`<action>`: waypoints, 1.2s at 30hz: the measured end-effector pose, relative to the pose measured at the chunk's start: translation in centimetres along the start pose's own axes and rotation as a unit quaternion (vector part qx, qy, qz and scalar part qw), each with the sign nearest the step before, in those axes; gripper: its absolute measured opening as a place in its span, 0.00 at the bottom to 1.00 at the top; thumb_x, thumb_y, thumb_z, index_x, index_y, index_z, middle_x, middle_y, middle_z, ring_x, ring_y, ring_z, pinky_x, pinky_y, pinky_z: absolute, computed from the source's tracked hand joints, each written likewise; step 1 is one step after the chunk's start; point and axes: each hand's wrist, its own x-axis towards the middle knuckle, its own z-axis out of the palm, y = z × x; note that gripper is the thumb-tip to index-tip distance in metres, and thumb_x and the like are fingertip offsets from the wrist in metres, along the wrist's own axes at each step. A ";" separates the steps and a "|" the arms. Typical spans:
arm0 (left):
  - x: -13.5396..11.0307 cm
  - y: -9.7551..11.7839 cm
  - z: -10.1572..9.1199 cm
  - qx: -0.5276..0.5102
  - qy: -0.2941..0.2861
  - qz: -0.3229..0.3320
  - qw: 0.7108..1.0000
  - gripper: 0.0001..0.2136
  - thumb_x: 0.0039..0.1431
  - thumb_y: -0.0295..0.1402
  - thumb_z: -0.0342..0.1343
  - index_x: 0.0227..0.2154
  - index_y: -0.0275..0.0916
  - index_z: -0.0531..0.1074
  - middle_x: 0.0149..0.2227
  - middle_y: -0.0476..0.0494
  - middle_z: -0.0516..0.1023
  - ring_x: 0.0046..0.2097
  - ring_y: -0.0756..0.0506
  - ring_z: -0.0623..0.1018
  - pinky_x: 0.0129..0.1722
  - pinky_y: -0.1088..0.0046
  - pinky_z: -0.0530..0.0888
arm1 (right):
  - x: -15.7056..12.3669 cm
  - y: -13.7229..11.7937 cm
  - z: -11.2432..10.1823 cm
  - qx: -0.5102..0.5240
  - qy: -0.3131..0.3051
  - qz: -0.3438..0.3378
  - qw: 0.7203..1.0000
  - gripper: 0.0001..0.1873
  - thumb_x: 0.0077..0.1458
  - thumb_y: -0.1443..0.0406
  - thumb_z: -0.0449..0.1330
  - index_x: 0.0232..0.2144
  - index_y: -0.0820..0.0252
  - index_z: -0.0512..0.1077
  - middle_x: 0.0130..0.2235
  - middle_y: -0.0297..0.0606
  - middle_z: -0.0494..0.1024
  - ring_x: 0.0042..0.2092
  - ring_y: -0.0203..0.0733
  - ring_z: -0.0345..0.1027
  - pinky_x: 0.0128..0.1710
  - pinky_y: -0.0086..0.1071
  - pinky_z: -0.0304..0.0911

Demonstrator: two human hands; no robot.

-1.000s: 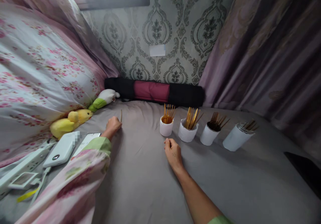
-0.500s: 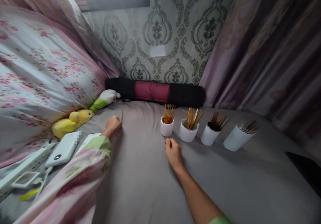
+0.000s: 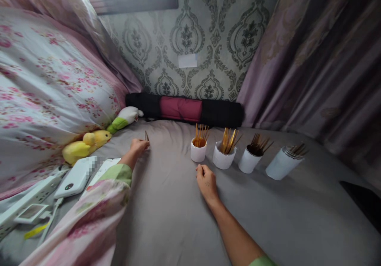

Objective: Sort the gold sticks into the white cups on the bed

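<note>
My left hand (image 3: pixel 139 146) is closed on a thin, brownish pointed stick (image 3: pixel 147 136) that juts up past the fingers. It is above the grey sheet at left of centre, and the stick's lower end is hidden by the fingers. Loosely curled, my right hand (image 3: pixel 206 178) rests on the sheet with nothing seen sticking out of it. Just beyond it stands a small white cup (image 3: pixel 198 153) of thin sticks. To its right are a wider white cup (image 3: pixel 224 160) with golden pieces and sticks, a taller white cup (image 3: pixel 249 160) with sticks, and a tilted-looking white jar (image 3: pixel 281 164) with sticks.
A black and maroon roll (image 3: pixel 181 109) lies along the wall. Left are a yellow plush toy (image 3: pixel 80 149), a white-and-green plush toy (image 3: pixel 126 117), a white power bank (image 3: pixel 76 178), a phone (image 3: pixel 104 168) and a power strip (image 3: pixel 32 194). A dark flat object (image 3: pixel 361 202) lies far right.
My left hand has shifted slightly right and turned a little, and the pointed stick in it shows wider. My right hand and the cups have stayed in place.
</note>
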 end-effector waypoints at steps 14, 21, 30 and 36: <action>-3.8 0.4 2.2 -0.313 -0.075 -0.042 0.946 0.05 0.45 0.29 0.55 0.26 0.33 0.69 0.29 0.40 0.75 0.30 0.49 0.75 0.25 0.76 0.71 | 0.0 0.0 0.0 0.000 0.002 0.000 1.000 0.20 0.55 0.58 0.44 0.27 0.61 0.71 0.25 0.39 0.75 0.26 0.36 0.66 0.24 0.25 0.54; -6.2 0.7 3.1 -0.362 -0.108 -0.048 0.925 0.05 0.51 0.27 0.51 0.31 0.32 0.70 0.33 0.38 0.75 0.29 0.51 0.74 0.24 0.78 0.70 | 0.0 -0.1 -0.1 0.001 0.000 -0.003 1.000 0.19 0.55 0.58 0.44 0.26 0.61 0.70 0.26 0.39 0.75 0.26 0.36 0.66 0.26 0.25 0.54; -10.0 1.1 4.0 -0.447 -0.171 -0.048 0.877 0.05 0.53 0.27 0.51 0.31 0.34 0.71 0.35 0.40 0.74 0.28 0.54 0.72 0.27 0.78 0.70 | -0.1 -0.2 -0.2 0.011 -0.006 0.007 1.000 0.19 0.56 0.58 0.44 0.26 0.60 0.70 0.26 0.40 0.75 0.27 0.37 0.67 0.27 0.26 0.54; -12.1 1.4 5.0 -0.496 -0.192 -0.048 0.845 0.05 0.51 0.26 0.54 0.32 0.34 0.72 0.32 0.43 0.74 0.27 0.55 0.71 0.26 0.82 0.70 | -0.1 -0.1 -0.2 0.007 -0.004 0.000 1.000 0.19 0.56 0.58 0.44 0.26 0.61 0.70 0.27 0.40 0.75 0.28 0.36 0.67 0.27 0.25 0.54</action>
